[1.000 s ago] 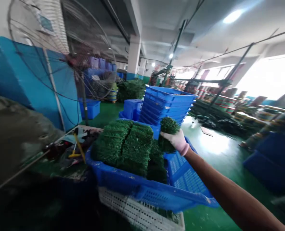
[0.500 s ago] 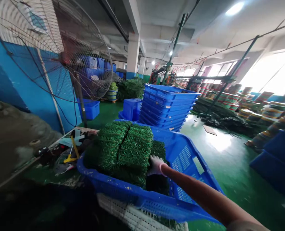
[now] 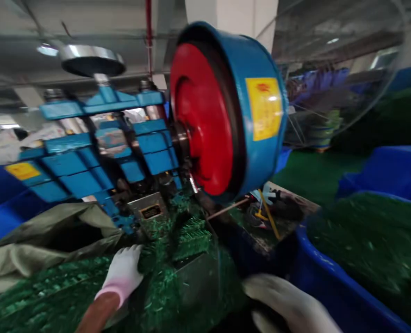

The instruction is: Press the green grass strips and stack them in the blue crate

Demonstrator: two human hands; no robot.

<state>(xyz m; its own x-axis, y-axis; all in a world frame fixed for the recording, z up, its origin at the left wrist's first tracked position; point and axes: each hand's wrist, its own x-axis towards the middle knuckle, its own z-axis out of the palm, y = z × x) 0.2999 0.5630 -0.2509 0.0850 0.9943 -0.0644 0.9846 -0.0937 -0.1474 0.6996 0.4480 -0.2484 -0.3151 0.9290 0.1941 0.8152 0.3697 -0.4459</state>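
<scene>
My left hand (image 3: 124, 273), in a white glove with a pink cuff, reaches forward over the work surface of a blue press machine (image 3: 111, 162). Its fingers are stretched out beside green artificial-grass pieces (image 3: 191, 236) and loose green clippings; I see nothing held in it. At the lower right is my right hand (image 3: 289, 300), gloved and smeared by motion. Its thumb stands apart from the curved fingers with nothing visible between them. That hand is near the rim of a blue crate (image 3: 344, 282) holding dark green artificial foliage (image 3: 368, 240).
A large red flywheel (image 3: 205, 120) with a blue guard juts out above the work surface. Yellow-handled tools (image 3: 268, 212) lie on a low board between machine and crate. A fan cage (image 3: 340, 78) stands at the right; grey-green cloth (image 3: 52, 231) lies at the left.
The view has swung left from the crate to the machine. My right hand, earlier against the green stack in the crate, is now off it. My left hand has come into view.
</scene>
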